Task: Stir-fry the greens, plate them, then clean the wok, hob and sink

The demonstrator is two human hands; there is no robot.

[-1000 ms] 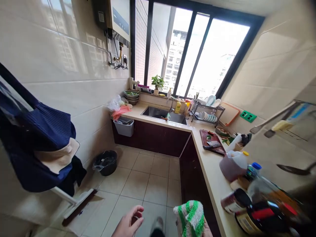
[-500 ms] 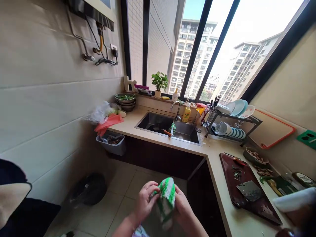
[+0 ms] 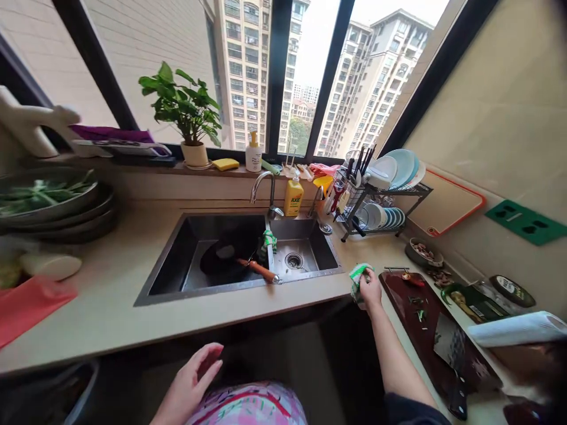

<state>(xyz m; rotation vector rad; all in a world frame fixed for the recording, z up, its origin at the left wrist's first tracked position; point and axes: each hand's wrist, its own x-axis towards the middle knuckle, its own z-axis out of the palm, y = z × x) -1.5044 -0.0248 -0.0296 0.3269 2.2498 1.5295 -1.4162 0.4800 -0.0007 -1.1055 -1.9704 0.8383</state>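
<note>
We list one green-and-white cloth (image 3: 355, 275), one maroon cutting board (image 3: 411, 319), one yellow bottle (image 3: 293, 198), one orange-brown pan handle (image 3: 263, 271), one green socket plate (image 3: 527, 222), blue-and-white striped bowls (image 3: 392, 218), one yellow sponge (image 3: 225, 164), our pink-and-white patterned garment (image 3: 250, 406)

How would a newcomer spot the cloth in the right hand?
Find the double sink under the window. Between its right end and the dark-red cutting board, the right hand holds a green-and-white cloth. Unlike the similar cloth mid-sink, it's held.

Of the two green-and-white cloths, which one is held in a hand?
The cloth to the right of the sink, gripped by the right hand; the other cloth lies over the sink's middle divider, touched by no hand.
</note>
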